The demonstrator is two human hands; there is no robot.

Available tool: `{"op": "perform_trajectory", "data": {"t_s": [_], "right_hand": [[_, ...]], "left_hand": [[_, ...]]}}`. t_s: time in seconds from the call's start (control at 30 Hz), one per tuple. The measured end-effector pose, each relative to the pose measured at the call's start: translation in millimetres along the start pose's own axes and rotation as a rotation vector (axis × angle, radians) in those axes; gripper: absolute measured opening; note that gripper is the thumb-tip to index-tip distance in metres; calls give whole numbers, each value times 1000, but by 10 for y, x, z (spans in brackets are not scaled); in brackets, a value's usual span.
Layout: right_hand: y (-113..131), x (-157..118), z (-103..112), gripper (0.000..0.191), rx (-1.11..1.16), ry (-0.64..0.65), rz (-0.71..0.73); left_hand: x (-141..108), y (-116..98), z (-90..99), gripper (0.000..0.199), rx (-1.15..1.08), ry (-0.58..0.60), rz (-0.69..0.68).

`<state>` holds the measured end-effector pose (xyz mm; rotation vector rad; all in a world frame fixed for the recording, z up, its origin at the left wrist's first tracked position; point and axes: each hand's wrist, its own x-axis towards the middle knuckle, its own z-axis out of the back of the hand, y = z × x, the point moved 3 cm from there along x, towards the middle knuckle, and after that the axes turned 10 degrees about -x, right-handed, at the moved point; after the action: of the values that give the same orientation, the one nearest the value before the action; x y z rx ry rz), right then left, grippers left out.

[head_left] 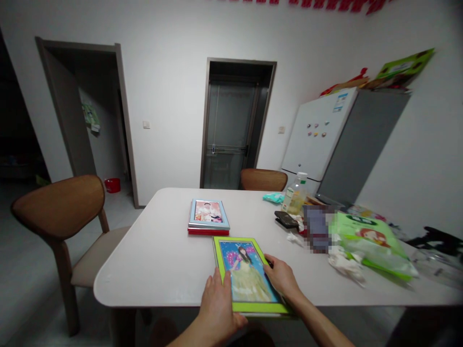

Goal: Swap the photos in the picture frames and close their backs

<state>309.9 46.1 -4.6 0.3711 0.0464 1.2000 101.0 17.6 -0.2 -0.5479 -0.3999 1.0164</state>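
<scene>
A green-framed picture (pixel 249 284) of a figure in a yellow dress lies at the table's near edge, its lower end reaching past that edge. My left hand (pixel 219 301) grips its lower left side, fingers on the frame and thumb at the bottom. My right hand (pixel 282 277) holds the right side, fingers closed on the edge. Farther back and to the left, a light blue framed picture (pixel 209 212) rests on top of a red frame (pixel 208 232), apart from both hands.
On the white table's (pixel 155 260) right side are a bottle (pixel 294 195), a black item (pixel 286 220), crumpled tissues (pixel 346 264) and a green package (pixel 372 241). Wooden chairs stand at the left (pixel 65 207) and far side (pixel 264 180).
</scene>
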Motion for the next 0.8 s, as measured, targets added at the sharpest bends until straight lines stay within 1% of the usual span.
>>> {"op": "perform_trajectory", "data": {"t_s": [0.1,0.17,0.27,0.33,0.4,0.43,0.47,0.5,0.53,0.57,0.63,0.7,0.73,0.8], "right_hand": [[-261,114,53,42,-63,-7,-69],[-458,219,90,42,-120,-10,-107],[-759,403,157,39,-209,-19,-135],[-900,522,206,36,-257,-44,-150],[-905,625,237,37,-290,-78,-164],[-824,669,241,37,-299,-114,-145],[-681,708,234,38,-299,-161,-104],[-476,741,213,39,-297,-214,-42],[-215,768,178,38,-271,-266,58],[76,794,117,38,-220,-258,158],[698,832,-33,39,-153,-175,403],[1202,869,-139,37,-138,-157,501],[1387,882,-173,35,-137,-153,528],[1614,880,-203,29,-142,-152,558]], "left_hand": [[131,-202,-125,91,-48,6,-29],[254,-352,-214,91,-94,32,-37],[460,-538,-336,88,-223,66,-45],[579,-578,-381,81,-353,69,-66],[666,-509,-379,77,-462,63,-83],[700,-432,-356,75,-499,52,-82],[730,-331,-317,73,-531,31,-70],[760,-211,-262,70,-570,-3,-48],[792,-82,-195,67,-612,-49,-19],[827,51,-119,63,-657,-104,17],[902,295,38,56,-759,-217,98],[969,484,175,50,-884,-318,170],[994,553,231,46,-959,-360,199],[1022,650,318,42,-1130,-436,237]]}}
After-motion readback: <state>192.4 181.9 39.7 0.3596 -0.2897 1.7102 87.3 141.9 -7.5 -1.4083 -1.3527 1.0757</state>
